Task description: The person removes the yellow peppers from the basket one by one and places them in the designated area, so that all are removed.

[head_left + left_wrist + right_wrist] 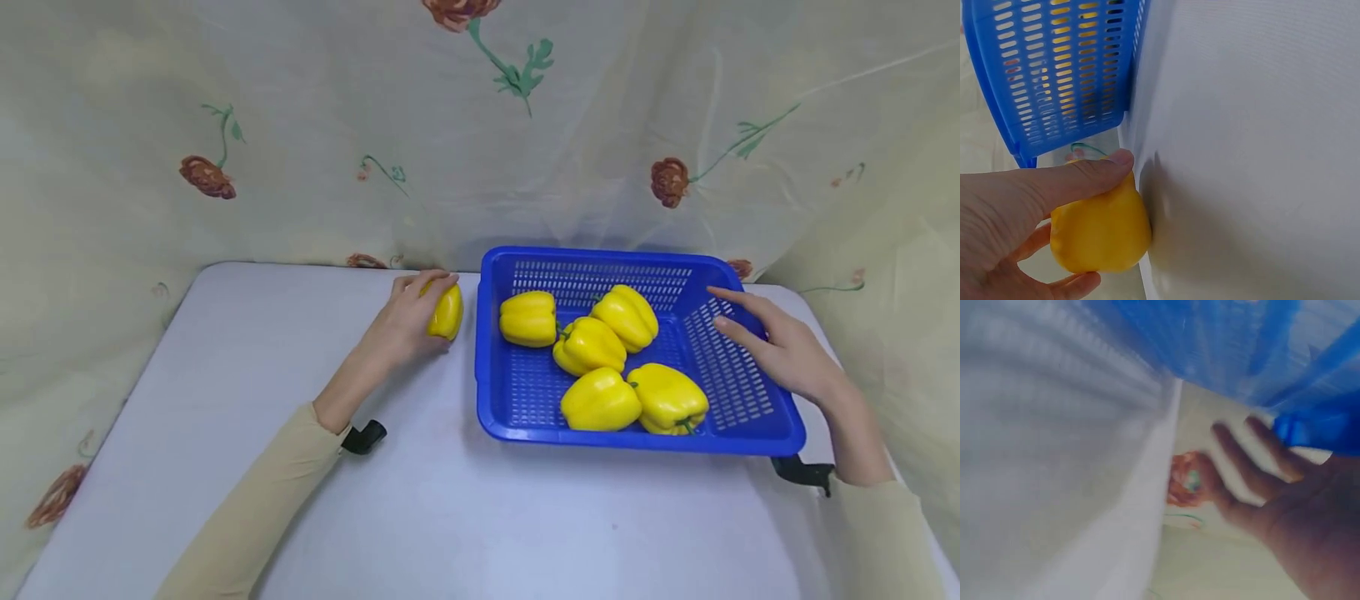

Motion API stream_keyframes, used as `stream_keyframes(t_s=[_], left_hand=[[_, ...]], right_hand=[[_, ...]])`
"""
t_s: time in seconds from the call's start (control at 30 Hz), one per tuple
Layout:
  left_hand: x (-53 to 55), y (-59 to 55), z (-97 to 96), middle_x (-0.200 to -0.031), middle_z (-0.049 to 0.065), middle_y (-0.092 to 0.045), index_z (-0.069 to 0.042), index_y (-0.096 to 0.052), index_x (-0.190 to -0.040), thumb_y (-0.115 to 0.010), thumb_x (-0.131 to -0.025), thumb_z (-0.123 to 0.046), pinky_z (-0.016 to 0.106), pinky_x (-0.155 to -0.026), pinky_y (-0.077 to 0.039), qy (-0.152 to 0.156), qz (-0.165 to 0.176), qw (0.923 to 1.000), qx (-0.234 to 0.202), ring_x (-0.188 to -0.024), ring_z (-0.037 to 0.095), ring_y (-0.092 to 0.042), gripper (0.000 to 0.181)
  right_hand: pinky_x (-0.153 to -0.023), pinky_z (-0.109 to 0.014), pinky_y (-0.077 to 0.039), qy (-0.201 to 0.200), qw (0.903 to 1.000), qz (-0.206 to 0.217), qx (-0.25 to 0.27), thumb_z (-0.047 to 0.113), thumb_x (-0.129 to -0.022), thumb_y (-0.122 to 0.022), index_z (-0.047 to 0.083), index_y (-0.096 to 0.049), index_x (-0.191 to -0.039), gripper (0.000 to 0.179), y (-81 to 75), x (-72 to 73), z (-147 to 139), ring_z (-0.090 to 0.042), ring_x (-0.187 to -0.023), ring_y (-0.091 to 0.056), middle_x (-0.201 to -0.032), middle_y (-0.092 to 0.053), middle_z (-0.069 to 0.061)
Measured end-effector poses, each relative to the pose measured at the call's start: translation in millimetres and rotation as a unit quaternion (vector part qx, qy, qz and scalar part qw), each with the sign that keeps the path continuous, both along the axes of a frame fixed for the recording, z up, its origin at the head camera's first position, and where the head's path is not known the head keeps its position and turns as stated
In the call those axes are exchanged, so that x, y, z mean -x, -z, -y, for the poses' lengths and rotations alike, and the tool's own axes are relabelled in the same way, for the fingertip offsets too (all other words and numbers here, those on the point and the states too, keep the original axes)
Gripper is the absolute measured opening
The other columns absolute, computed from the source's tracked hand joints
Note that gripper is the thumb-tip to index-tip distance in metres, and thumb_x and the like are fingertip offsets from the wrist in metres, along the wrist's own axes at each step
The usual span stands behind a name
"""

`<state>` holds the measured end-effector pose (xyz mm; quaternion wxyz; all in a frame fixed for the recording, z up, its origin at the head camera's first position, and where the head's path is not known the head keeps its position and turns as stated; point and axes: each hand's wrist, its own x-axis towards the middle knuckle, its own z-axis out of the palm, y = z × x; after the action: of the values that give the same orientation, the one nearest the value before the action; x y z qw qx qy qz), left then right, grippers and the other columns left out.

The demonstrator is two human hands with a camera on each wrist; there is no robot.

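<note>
A basket sits on the right half of the table, and five peppers lie in it — one at the back left, one at the back middle, one in the centre, and two side by side at the front. A sixth pepper rests on the table just left of the basket's back corner, with the left hand around it, while the right hand lies over the basket's right rim. A curtain hangs behind the table and along both its sides.

Yellow pepper on table beside blue basket.
</note>
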<state>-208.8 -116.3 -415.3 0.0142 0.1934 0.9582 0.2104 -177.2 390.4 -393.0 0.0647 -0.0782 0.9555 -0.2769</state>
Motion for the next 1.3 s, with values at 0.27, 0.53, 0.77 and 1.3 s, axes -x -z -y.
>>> stream_keyframes(t_s=[0.27, 0.53, 0.77, 1.3], left_hand=[[-0.9, 2.2, -1.3, -0.171, 0.012, -0.039, -0.013, -0.044, -0.164, -0.091, -0.087, -0.016, 0.060, -0.119, -0.051, 0.000, 0.001, 1.0000, -0.007, -0.149, 0.047, -0.043, 0.090], [-0.2, 6.2, -2.3, -0.171, 0.012, -0.037, -0.014, -0.045, -0.162, -0.090, -0.089, -0.017, 0.059, -0.121, -0.050, -0.003, -0.011, 0.9998, -0.018, -0.149, 0.045, -0.043, 0.086], [-1.4, 6.2, -1.1, -0.171, 0.014, -0.035, -0.016, -0.048, -0.159, -0.089, -0.090, -0.017, 0.062, -0.119, -0.051, -0.001, -0.006, 0.9999, -0.011, -0.147, 0.049, -0.045, 0.080], [-3.1, 9.1, -6.7, -0.174, 0.012, -0.031, -0.015, -0.040, -0.164, -0.089, -0.090, -0.018, 0.059, -0.122, -0.049, 0.002, -0.001, 0.9997, -0.023, -0.150, 0.046, -0.043, 0.090]], right_hand=[[-0.082, -0.008, -0.050, 0.016, 0.9959, -0.002, 0.089, 0.031, -0.113, -0.053, 0.026, -0.042, -0.167, 0.055, 10.7, 5.9, -11.3, 0.006, -0.109, -0.053, -0.166, -0.043, -0.029], [-0.081, -0.013, -0.059, 0.013, 0.9886, 0.021, 0.148, 0.028, -0.114, -0.052, 0.032, -0.037, -0.169, 0.057, 15.6, 4.8, -18.1, 0.007, -0.109, -0.056, -0.170, -0.035, -0.023], [-0.079, -0.018, -0.063, 0.031, 0.9823, 0.030, 0.182, 0.026, -0.113, -0.051, 0.033, -0.036, -0.169, 0.058, 24.7, 4.7, -16.4, 0.006, -0.106, -0.060, -0.164, -0.037, -0.019], [-0.077, -0.017, -0.062, 0.065, 0.9781, 0.026, 0.196, 0.024, -0.113, -0.053, 0.037, -0.037, -0.168, 0.059, 26.8, 2.8, -15.8, 0.005, -0.105, -0.058, -0.160, -0.037, -0.017]])
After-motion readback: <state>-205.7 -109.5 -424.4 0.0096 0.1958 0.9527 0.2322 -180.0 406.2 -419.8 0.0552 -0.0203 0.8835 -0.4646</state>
